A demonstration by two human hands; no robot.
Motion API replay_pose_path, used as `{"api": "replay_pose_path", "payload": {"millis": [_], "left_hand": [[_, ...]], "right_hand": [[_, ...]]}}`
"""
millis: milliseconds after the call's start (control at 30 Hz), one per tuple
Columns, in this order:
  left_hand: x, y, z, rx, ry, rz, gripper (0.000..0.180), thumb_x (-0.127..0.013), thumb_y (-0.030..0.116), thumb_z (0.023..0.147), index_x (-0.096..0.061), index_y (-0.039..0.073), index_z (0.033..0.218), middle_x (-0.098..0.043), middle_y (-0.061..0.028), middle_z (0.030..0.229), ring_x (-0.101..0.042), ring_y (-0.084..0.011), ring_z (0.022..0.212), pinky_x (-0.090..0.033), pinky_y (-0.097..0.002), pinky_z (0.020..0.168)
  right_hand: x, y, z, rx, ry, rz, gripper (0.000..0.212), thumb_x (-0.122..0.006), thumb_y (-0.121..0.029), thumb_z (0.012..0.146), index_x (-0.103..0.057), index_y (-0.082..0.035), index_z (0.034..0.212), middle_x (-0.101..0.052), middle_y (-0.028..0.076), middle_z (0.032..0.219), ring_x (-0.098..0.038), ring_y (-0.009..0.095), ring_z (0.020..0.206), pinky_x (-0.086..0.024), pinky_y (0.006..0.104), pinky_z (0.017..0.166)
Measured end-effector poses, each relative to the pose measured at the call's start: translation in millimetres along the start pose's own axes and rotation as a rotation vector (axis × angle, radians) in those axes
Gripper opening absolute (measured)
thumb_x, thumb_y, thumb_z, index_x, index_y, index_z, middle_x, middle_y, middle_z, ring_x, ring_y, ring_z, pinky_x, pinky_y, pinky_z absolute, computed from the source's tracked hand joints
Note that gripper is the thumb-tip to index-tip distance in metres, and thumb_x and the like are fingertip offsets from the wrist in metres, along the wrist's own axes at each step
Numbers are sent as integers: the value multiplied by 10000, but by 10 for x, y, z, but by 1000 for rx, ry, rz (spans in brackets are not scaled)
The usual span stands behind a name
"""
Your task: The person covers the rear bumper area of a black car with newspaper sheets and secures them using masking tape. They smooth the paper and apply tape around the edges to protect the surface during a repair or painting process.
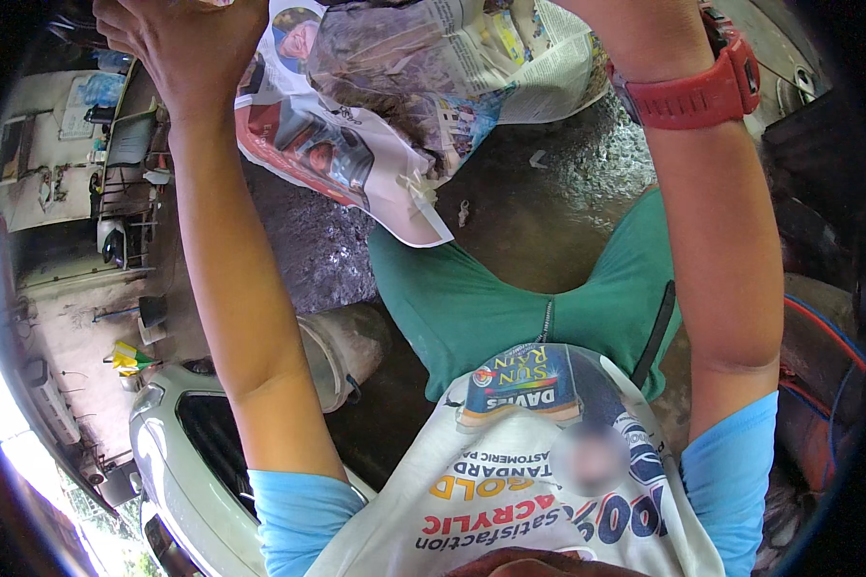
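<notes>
Crumpled newspaper sheets (pixel 394 87), printed with text and colour pictures, hang in front of me at the top of the view. Their lower corner, with a strip of pale tape (pixel 419 197) on it, comes down over my left knee. My left hand (pixel 188 43) is at the upper left with its fingers curled closed at the sheets' left edge; a bit of paper shows by it at the top rim. Of my right hand (pixel 625 38) only the part near the wrist shows, at the sheets' right side; its fingers are beyond the frame. A red watch (pixel 688 96) is on that wrist.
Below the sheets is a dark, wet-looking floor (pixel 529 207). A whitish bucket (pixel 332 356) lies near my left leg, beside a light-coloured car (pixel 178 471). Shelves with household things (pixel 130 173) line the left wall. Red and blue hoses (pixel 827 341) run at the right.
</notes>
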State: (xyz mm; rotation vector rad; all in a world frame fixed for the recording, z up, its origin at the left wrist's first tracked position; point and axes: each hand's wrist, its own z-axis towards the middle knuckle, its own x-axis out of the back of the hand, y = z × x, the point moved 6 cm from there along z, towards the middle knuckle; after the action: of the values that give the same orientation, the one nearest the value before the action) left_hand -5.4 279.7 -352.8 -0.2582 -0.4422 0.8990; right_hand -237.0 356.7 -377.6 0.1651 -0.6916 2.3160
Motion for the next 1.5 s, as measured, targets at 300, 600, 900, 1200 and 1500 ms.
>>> {"api": "replay_pose_path", "payload": {"millis": [300,600,900,1200,1500], "left_hand": [[18,42,55,-65,-20,46,1139,-976,575,785,-428,55,1638,-431,-232,1687,-393,-435,1581,-343,-545,1305],[-62,352,262,-114,9,-5,1069,-998,484,746,-495,119,1615,-454,-199,1677,-403,-423,1578,-337,-555,1298],[20,463,327,-48,-88,94,1114,-1018,399,710,-477,178,1658,-359,-210,1755,-322,-432,1635,-281,-575,1321],[-73,453,318,27,-52,-109,1042,-1070,380,753,-511,21,1556,-515,-190,1513,-539,-322,1334,-503,-473,1086],[-93,459,347,82,-266,61,1372,-1078,575,638,-314,148,1695,-85,-361,1769,22,-492,1692,-108,-686,1323]], "right_hand": [[-198,201,-2,91,98,-181,188,-799,-111,929,-744,32,819,-749,248,867,-751,422,943,-583,502,900],[-178,190,6,136,119,-266,202,-804,-143,930,-768,27,827,-759,249,893,-752,417,976,-585,502,940],[131,264,-28,-136,-5,0,282,-810,-209,971,-784,58,886,-745,221,846,-746,387,900,-570,470,848],[-208,306,-180,-80,206,92,130,-847,-101,883,-760,-22,939,-695,201,986,-660,409,1034,-546,507,899],[-168,278,-343,-105,373,211,114,-812,-66,883,-715,-37,934,-652,217,943,-632,435,993,-523,525,880]]}}
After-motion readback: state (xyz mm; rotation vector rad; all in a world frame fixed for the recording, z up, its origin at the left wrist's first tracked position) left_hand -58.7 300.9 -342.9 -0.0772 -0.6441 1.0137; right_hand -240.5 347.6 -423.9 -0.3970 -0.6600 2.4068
